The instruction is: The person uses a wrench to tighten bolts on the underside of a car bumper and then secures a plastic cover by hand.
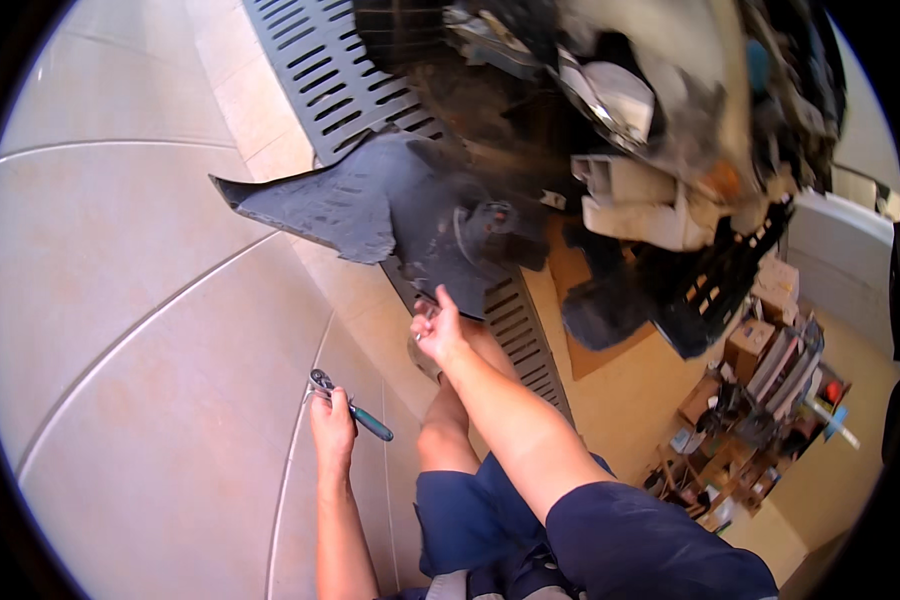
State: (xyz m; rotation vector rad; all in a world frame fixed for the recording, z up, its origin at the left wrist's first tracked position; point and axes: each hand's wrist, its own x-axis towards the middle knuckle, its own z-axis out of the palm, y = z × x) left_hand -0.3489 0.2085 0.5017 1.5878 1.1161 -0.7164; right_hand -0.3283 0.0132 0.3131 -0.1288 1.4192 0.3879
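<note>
While left hand (332, 425) grips ratchet (350, 405), right hand (440, 330) touches black liner (370, 200), brown boxes (760, 320) right.

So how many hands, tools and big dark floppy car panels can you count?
Hands: 2, the left hand and the right hand
Tools: 1, a ratchet wrench with a teal handle in the left hand
Dark panels: 1, the grey liner panel that the right hand reaches up to
Total: 4
</note>
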